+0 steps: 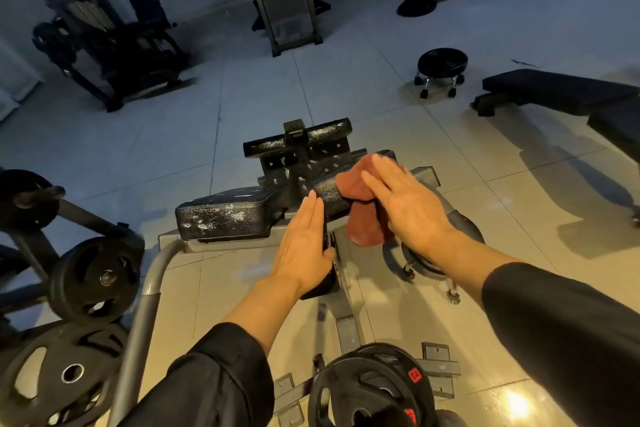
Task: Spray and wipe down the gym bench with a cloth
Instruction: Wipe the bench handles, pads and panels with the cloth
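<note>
Head view, right hand (412, 208) pressing cloth (360, 204) on bench pad (329, 198)

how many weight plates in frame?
At least 6: three on the rack at left, upper, middle, lower; two stacked at bottom centre, one behind the other; one on the floor far back. More may be hidden.

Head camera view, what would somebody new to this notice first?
Probably the reddish-brown cloth at centre, pressed flat by the right hand onto a worn black pad of the gym machine. The left hand rests open against the pad just beside it. Next, the cracked, white-flecked pad to the left, and the black weight plates racked at the left edge.
</note>
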`<state>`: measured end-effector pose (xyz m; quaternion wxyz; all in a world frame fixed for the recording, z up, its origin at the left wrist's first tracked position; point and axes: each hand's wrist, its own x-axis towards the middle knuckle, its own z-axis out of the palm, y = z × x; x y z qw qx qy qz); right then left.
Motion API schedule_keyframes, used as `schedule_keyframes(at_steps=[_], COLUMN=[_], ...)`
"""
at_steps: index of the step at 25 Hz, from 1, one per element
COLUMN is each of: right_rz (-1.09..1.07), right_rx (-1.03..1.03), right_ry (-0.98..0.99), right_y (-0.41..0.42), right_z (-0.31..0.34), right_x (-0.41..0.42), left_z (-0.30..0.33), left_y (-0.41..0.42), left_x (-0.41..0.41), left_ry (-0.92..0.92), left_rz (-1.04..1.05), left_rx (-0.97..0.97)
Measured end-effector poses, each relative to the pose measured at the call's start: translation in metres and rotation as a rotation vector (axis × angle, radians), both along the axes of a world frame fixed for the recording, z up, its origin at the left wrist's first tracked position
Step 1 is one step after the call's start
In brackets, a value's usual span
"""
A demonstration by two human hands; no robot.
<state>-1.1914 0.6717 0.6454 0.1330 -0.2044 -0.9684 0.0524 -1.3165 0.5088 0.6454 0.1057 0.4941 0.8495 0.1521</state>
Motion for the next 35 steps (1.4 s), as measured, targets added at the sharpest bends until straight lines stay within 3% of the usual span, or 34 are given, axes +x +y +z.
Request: schedule_keyframes(at_steps=[4,8,12,19,26,28,33,35], right_rz=[-0.122,0.076,0.162,-0.150,0.145,0.184,-0.059,0.013], right_rx=[-0.093,-0.009,0.024,-0.087,0.097,0.053,-0.007,0.015], right_ry=[0.132,-0.020,-0.082,-0.134,-0.260,-0.260,-0.237,-0.263], right_y=[-0.020,-0.044,-0.015,-0.005,-0.037,-0.016,-0.016,-0.035], right_z=[-0.003,-0.012,-0.008,0.002,0.008,0.014,0.007,0.001], right_x=[-0.011,-0.035,-0.019,-0.005,-0.035,-0.016,-0.015,-0.035], left_z=[-0.010,-0.020,-0.026,-0.026,-0.022,-0.021,-0.028,-0.031], left_y=[0.003,0.004,0.002,0.006,0.002,-0.004,-0.026,-0.032], left_x=[0.006,0.008,0.015,0.016,0.010,0.008,-0.013,-0.014], left_ry=[-0.012,-0.076,-0.084,-0.085,-0.051,-0.007,0.064,0.043], left_rz=[0.035,0.029,0.085,0.102,0.030,0.038,0.131,0.147], left_rx=[-0.056,0.024,0.080,0.091,0.123,0.090,-0.121,-0.135])
